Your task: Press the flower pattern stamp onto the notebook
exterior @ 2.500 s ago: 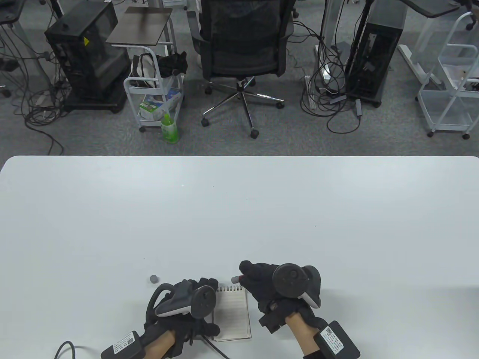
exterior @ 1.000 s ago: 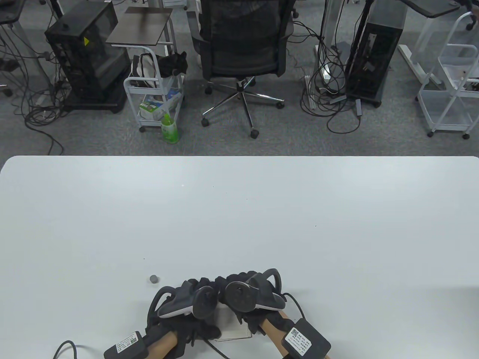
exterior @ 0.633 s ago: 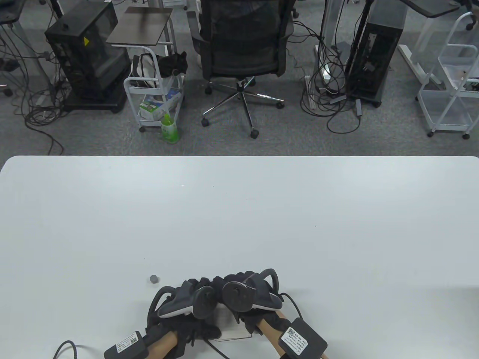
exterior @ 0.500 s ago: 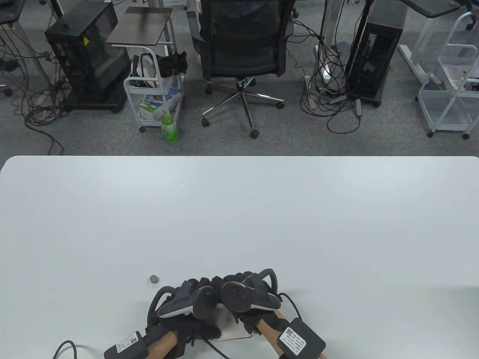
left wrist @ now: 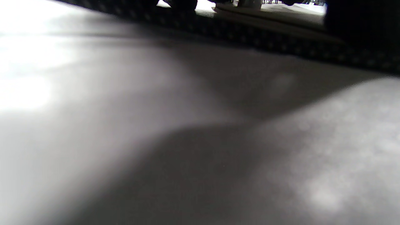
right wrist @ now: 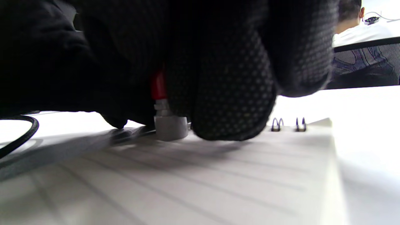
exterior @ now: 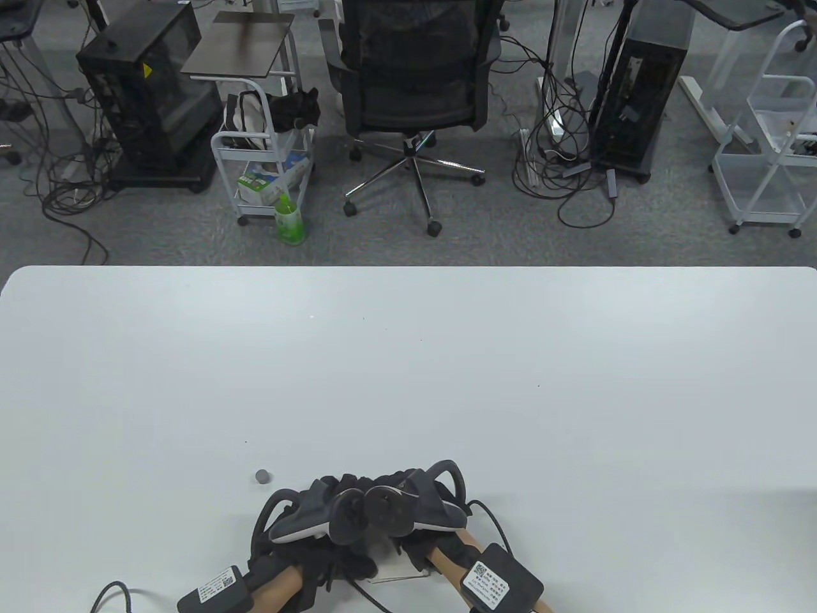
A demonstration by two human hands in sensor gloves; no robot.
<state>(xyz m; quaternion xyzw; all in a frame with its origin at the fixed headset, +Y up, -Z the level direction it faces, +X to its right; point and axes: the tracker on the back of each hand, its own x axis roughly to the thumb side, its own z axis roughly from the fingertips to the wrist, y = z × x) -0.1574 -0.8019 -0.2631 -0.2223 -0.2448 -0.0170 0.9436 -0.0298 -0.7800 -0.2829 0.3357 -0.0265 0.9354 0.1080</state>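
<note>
We see the white worktop (exterior: 408, 357) filling the lower half of the table view, and both hands crowded together at its near edge. The left hand (exterior: 319, 517) lies low and flat, tracker up, over the left part of the notebook (exterior: 399, 575); we cannot tell from any view how far its fingers are spread, nor whether they grip anything. The right hand (exterior: 408, 504) sits just beside it, the two trackers nearly touching, with its wrist angled in from the lower right.

From above, the notebook is almost wholly covered: only a pale strip of its near edge shows between the two wrists. The stamp is hidden in that view. A small grey cap (exterior: 262, 476) stands apart on the worktop, left of the hands.

The right wrist view gives what the table view hides. There the right hand's fingers (right wrist: 228, 93) are closed around the stamp (right wrist: 167, 123), holding it upright, with its grey base pressed onto the lined page of the notebook (right wrist: 218, 187) and a red section showing above the base. The wire binding (right wrist: 289, 124) shows at the page's far edge.

The left wrist view is blurred and dark; we make out only a dotted glove edge along its top.
</note>
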